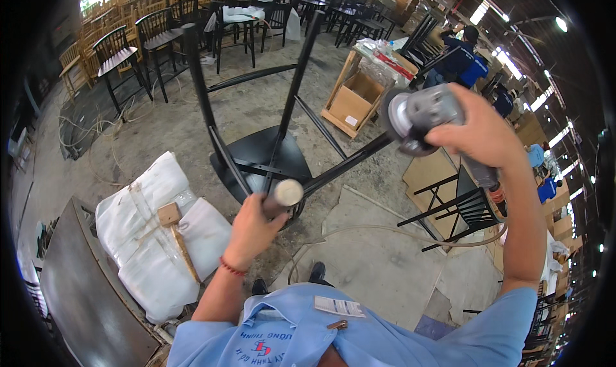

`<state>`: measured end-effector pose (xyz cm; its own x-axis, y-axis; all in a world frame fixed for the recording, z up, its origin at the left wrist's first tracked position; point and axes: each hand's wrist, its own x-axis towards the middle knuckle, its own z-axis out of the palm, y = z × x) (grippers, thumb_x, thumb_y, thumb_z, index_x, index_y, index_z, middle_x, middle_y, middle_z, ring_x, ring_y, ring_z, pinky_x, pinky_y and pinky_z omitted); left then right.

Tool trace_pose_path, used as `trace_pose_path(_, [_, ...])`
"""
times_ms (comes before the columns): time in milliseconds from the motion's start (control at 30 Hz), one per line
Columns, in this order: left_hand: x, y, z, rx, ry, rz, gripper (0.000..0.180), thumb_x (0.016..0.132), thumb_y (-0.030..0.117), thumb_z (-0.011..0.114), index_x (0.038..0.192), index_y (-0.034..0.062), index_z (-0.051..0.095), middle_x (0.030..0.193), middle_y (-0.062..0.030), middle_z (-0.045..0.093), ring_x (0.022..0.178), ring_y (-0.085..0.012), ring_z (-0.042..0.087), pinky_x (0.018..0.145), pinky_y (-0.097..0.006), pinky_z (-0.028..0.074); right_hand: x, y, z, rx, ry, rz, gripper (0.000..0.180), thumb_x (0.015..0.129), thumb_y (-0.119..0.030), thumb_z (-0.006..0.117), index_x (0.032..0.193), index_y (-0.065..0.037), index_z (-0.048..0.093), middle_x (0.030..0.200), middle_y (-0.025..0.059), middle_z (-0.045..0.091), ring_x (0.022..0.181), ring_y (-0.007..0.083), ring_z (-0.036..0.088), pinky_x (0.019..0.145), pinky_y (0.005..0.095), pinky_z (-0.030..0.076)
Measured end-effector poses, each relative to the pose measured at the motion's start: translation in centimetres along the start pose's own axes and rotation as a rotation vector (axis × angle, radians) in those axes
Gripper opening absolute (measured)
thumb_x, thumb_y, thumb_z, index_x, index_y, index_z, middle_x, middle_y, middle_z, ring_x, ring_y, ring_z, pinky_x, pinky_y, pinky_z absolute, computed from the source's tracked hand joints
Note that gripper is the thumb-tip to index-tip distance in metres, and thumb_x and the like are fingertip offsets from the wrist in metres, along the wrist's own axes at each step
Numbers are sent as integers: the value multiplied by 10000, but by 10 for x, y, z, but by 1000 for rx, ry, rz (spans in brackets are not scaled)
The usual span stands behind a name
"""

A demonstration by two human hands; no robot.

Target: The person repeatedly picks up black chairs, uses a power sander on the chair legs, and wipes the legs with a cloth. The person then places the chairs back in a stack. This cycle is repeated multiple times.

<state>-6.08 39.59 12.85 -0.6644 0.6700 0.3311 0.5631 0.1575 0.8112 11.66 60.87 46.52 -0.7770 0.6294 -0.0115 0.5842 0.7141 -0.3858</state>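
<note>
A black wooden chair (276, 152) is upended in front of me, its legs sticking up and its seat low. My left hand (251, 229) is closed around one leg near its end, where a round pale face (289, 192) shows. My right hand (478, 126) is wrapped around a grey handheld disc sander (436, 110), slightly blurred. Its round pad (399, 118) is at the tip of another leg (359, 158); whether they touch I cannot tell. The sander's tan hose (449, 244) trails down across the floor.
White wrapped bundles (141, 219) lie at left, a wooden mallet (172, 219) on top, beside a dark tabletop (96, 290). Another black chair (471, 203) lies at right on cardboard. A cardboard box (356, 101) sits in a wooden stand. Rows of chairs and several people are farther off.
</note>
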Motion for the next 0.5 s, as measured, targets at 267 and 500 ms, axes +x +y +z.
trace_pose_path(267, [15, 32, 85, -217, -779, -170, 358, 853, 248, 712, 1088, -16, 660, 984, -156, 700, 878, -278, 680, 764, -347, 529, 17, 204, -69, 322, 419, 6, 607, 705, -331, 759, 1196, -20, 584, 826, 28, 616, 592, 98, 571, 568, 262, 483])
trace_pose_path(500, [179, 171, 246, -140, -57, 277, 686, 763, 202, 816, 1313, 4, 457, 1234, -182, 592, 1124, -270, 602, 973, -353, 466, 74, 319, -44, 323, 174, -185, 727, 652, -216, 841, 1290, -63, 525, 1109, 75, 654, 1015, 173, 618, 913, 332, 486])
